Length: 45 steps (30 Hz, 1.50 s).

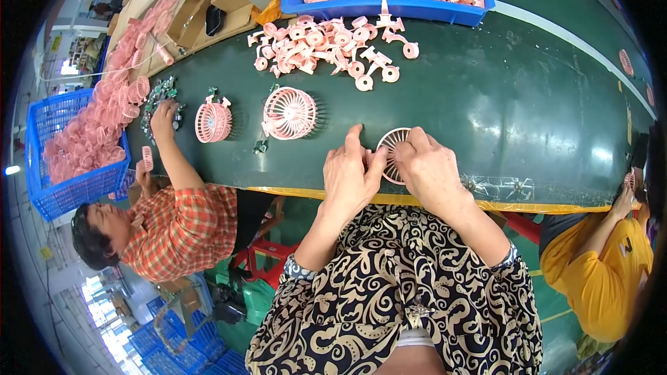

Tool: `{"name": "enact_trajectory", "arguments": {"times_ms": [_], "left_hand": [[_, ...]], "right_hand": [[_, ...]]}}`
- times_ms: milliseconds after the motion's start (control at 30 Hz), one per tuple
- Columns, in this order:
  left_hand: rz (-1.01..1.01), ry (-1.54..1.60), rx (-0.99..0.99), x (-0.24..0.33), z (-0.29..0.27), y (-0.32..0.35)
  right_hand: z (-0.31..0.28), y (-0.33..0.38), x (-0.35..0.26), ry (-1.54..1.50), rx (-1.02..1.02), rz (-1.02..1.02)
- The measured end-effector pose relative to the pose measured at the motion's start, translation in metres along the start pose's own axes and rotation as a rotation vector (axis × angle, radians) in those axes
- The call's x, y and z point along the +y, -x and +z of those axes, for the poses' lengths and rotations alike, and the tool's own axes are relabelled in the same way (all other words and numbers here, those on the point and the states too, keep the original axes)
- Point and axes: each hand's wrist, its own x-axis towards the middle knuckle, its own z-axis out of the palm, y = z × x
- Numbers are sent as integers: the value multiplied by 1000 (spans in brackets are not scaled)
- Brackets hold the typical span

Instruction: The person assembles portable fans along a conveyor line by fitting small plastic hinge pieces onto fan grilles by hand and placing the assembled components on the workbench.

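A round pink plastic fan cage (390, 140) with radial ribs lies at the front edge of the green table, between my hands. At its left rim my left hand (351, 173) grips it with thumb and bent fingers; a bit of pink plastic shows between them. My right hand (432, 173) is closed over the cage's right side, fingertips pressed together on its ribs. Whatever is under those fingertips is hidden. To the left stand two more fan cages, a larger one (290, 112) and a smaller one (213, 122), each with a small green circuit board attached.
Loose pink brackets (313, 45) lie beyond my hands, before a blue tray (389, 8) full of them. At left, a co-worker's hand (164, 119) reaches into small circuit boards (147, 114). Pink cages overflow a blue crate (76, 180). Another person in yellow (597, 278) sits at right.
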Motion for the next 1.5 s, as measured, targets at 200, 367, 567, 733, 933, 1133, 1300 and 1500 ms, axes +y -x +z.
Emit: {"name": "enact_trajectory", "arguments": {"times_ms": [200, 367, 567, 733, 933, 1133, 1300, 1500], "left_hand": [[52, 48, 57, -4, 6, 2], [73, 34, 81, -5, 7, 1], [103, 33, 132, -5, 7, 4], [96, 149, 46, -9, -9, 7], [249, 49, 396, -26, -60, -13], [141, -224, 311, -71, -99, -35], [60, -257, 232, -80, -97, -34], [119, -292, 503, -51, -84, -17]], "right_hand": [[0, -1, 3, -65, 53, -24], [-4, -3, 0, -44, 7, -28], [-4, -1, -5, 68, -59, 7], [-22, 4, -9, -233, 37, -10], [-64, 44, 39, -176, 107, 215], [-90, 64, 97, 323, 392, 501], [-71, 15, 71, 38, 325, 325], [-24, -58, 47, -157, 281, 125]]}}
